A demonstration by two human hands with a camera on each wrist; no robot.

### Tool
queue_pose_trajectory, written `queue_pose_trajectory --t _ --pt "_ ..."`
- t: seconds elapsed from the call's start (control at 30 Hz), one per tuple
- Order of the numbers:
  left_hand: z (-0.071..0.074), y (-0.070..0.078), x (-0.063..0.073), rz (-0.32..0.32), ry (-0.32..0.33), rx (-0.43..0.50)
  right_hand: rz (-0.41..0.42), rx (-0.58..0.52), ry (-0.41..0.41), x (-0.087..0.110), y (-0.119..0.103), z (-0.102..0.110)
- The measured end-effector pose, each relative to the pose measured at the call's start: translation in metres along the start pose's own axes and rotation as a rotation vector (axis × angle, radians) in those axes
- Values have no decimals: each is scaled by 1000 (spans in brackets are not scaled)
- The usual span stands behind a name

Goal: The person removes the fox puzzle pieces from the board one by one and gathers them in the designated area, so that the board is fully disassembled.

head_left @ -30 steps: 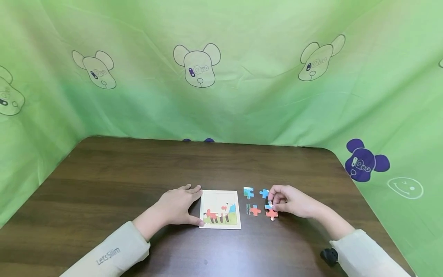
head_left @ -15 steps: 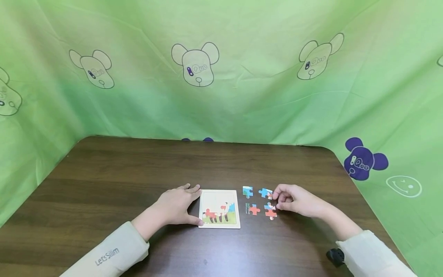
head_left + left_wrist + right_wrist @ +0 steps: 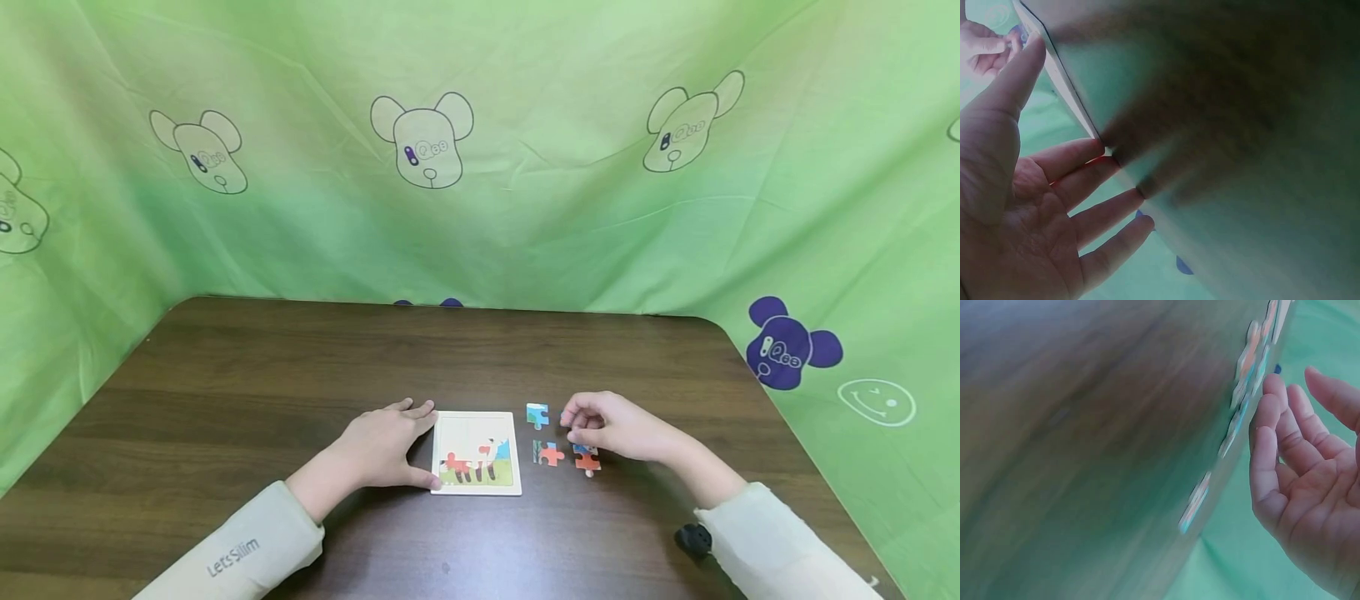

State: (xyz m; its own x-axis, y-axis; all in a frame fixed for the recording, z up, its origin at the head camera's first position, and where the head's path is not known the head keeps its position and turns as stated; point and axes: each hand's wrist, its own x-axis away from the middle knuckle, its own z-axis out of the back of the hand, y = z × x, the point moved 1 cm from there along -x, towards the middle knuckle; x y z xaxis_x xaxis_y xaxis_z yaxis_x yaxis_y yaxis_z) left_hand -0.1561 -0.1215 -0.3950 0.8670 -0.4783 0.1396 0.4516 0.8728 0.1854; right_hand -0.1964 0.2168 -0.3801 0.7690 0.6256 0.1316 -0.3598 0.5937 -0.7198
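Note:
My left hand (image 3: 384, 446) lies at the left edge of a square puzzle board (image 3: 459, 435), its thumb at the near corner and fingertips at the far one. In the left wrist view its fingers (image 3: 1110, 215) are spread. The board shows part of a red animal on grass. My right hand (image 3: 624, 427) hovers over the loose puzzle pieces, fingers loosely bent, the thumb apart from them and nothing between. Beside the board lie a blue-green piece (image 3: 537, 415) and a red piece with a tree (image 3: 549, 453). A red-and-blue piece (image 3: 588, 462) is partly covered by the right hand.
The brown wooden table (image 3: 300, 358) reaches back to a green cloth (image 3: 525, 208) printed with mouse heads. A black round device (image 3: 693, 542) sits at the right cuff. In the right wrist view, one puzzle piece (image 3: 1195, 503) lies apart from the others.
My right hand first drew back to the right, baring the upper right piece, then moved left and now covers most of it. The left hand and the board have stayed put.

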Motion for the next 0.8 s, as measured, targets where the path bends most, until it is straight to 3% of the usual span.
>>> queue_pose_trajectory --t 0.53,0.8 --pt "-2 0 0 5 3 3 99 33 -65 -37 -27 -26" --pt "-1 0 1 -1 4 2 173 109 -75 -50 -36 -37"
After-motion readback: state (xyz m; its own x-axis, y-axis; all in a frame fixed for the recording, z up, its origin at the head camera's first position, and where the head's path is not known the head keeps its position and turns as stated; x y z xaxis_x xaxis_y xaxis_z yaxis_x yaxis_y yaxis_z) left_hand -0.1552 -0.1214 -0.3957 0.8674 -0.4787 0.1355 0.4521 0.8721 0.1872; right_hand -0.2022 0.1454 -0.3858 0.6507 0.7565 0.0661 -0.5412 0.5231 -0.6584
